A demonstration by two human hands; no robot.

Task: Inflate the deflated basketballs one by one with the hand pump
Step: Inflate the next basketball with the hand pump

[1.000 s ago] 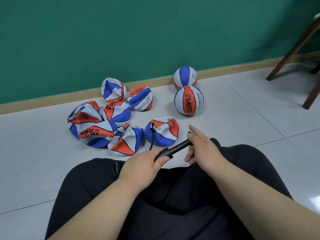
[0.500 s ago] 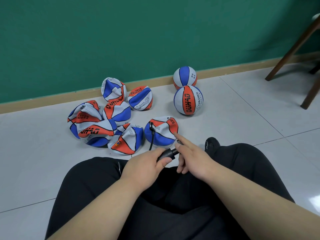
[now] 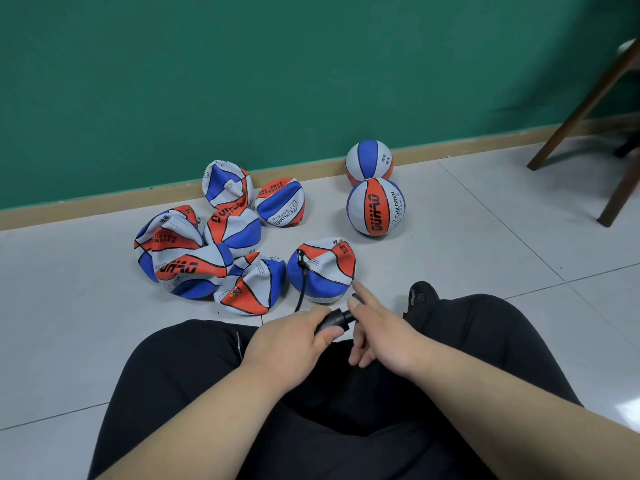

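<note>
The floor (image 3: 485,237) is laid in large pale grey tiles with thin dark joints, glossy enough to catch a patch of light at the far right edge. It runs back to a plain deep green wall (image 3: 277,64), with a light wooden skirting board (image 3: 104,206) along the foot of it. At the right, dark brown chair legs (image 3: 581,112) stand on the tiles, splayed at an angle. Two inflated basketballs (image 3: 376,206) in red, white and blue sit one behind the other, the rear one right by the skirting. To their left lies a heap of deflated basketballs (image 3: 194,258), crumpled and leaning on each other. One deflated basketball (image 3: 325,268) lies apart from the heap, nearest the seated person, with a thin black hose (image 3: 303,285) plugged into its upper left side and trailing down towards the hands. The person sits on the floor in black trousers (image 3: 485,341), a black shoe (image 3: 420,296) poking out by the right knee. The hand pump (image 3: 335,319), short and black, is held over the lap, just in front of that ball. The left hand (image 3: 287,341) grips its barrel, thumb on top. The right hand (image 3: 381,334) is closed over the pump's other end, forefinger straight out and the lower fingers curled down.
</note>
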